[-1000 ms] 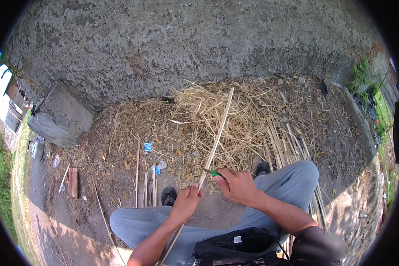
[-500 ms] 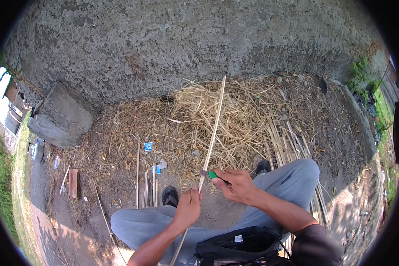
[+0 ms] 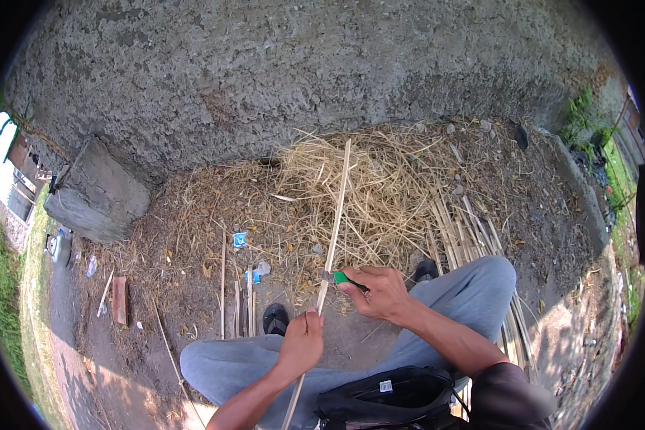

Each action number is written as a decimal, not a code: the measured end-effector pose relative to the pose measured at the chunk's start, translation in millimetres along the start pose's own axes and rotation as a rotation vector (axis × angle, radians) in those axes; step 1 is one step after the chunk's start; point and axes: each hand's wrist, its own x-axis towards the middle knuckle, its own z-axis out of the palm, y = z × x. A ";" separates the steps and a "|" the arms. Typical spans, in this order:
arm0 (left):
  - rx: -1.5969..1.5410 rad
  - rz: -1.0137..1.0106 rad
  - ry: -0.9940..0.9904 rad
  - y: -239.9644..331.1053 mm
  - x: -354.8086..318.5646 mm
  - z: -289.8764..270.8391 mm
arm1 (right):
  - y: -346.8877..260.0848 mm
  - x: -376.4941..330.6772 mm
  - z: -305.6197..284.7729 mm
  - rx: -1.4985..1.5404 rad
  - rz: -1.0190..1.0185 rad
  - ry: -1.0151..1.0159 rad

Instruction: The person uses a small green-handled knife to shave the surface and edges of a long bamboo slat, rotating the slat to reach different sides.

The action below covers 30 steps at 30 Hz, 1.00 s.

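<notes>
A long, pale bamboo strip point(image 3: 336, 215) slants from between my knees out toward the heap of shavings. My left hand point(image 3: 302, 340) is closed round its lower part, thumb on top. Just beyond, my right hand point(image 3: 378, 292) grips a green-handled knife point(image 3: 342, 277). The knife's short grey blade lies against the strip a little farther out than my left fingers. Most of the handle is hidden in my right fist.
A heap of curled shavings point(image 3: 380, 193) lies before a rough grey wall point(image 3: 322, 64). More strips point(image 3: 462, 236) lie beside my right knee. A black bag point(image 3: 387, 390) rests at my lap. A concrete block point(image 3: 100, 190) and a brick point(image 3: 120, 301) sit at left.
The bamboo strip has slid back toward me, and its far end has swung slightly left. My right hand and the knife have shifted a little left; the left hand stays nearly in place.
</notes>
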 end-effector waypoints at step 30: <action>-0.286 -0.288 -0.112 16.6 -27.8 -1.1 | 36.7 14.2 0.5 -0.154 0.102 -0.011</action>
